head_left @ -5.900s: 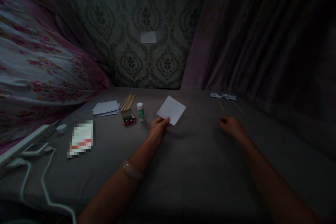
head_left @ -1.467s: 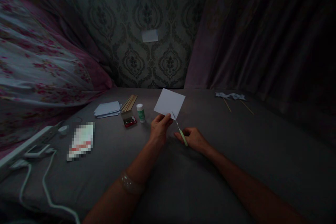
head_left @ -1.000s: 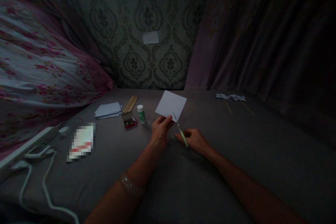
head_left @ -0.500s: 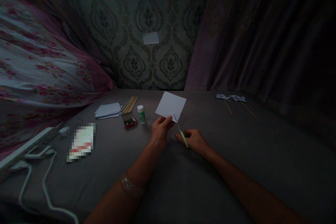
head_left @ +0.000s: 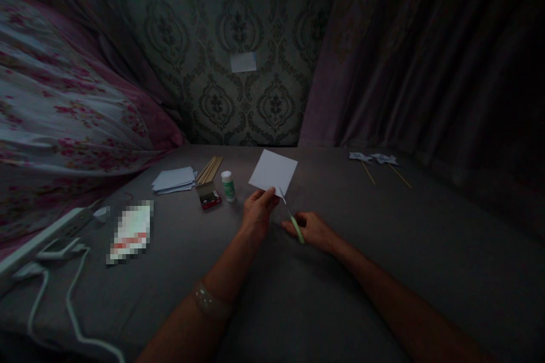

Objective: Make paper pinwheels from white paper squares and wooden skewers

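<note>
A square sheet of white paper (head_left: 273, 171) is tilted up in front of me, its lower corner pinched by my left hand (head_left: 256, 211). My right hand (head_left: 313, 229) is closed round the green handle of a pair of scissors (head_left: 297, 229). The scissors' blades meet the paper at its lower right corner, just beside my left thumb. How far the blades have cut into the sheet cannot be made out.
Left of my hands are a white bottle with a green label (head_left: 228, 186), a small red box (head_left: 209, 197), wooden sticks (head_left: 209, 169) and stacked paper (head_left: 174, 180). Paper pinwheels (head_left: 384, 159) lie far right. A power strip (head_left: 63, 231) with cables runs along the left edge.
The paper and my left hand have shifted slightly left. The scissors have moved a little left and down, and less of the blade overlaps the paper.
</note>
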Tool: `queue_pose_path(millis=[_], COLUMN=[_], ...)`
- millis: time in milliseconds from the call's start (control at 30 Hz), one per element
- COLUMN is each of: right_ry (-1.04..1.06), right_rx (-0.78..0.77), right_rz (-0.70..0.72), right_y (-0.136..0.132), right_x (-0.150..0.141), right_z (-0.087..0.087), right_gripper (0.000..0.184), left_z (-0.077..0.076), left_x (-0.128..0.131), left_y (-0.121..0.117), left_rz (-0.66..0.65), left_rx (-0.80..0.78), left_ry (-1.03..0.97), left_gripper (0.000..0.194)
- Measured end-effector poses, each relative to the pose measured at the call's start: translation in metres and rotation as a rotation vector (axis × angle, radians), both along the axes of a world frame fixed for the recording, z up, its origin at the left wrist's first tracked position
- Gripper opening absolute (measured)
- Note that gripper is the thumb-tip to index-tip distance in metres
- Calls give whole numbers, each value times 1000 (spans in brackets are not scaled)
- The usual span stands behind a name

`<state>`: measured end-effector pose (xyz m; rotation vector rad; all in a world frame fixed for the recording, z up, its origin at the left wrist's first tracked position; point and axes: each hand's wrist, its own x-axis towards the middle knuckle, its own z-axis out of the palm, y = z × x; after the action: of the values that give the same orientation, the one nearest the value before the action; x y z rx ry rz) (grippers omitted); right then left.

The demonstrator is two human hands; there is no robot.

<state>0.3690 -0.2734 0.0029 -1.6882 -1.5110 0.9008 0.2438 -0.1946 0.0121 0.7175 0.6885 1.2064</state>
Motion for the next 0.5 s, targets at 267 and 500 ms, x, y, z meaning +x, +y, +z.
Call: queue_pose_path(millis=[267,500], right_ry=[194,361], right_rx=[173,279], right_rz=[-353,-551], right_y=[14,20], right_x=[31,57], right_z=[1,0], right_gripper=[42,43], left_z=[-4,-5], left_x=[-1,6], left_y=[10,-4], left_rz=[32,-172], left_rx=[-122,-153], left_ry=[22,156], left_gripper=[21,10])
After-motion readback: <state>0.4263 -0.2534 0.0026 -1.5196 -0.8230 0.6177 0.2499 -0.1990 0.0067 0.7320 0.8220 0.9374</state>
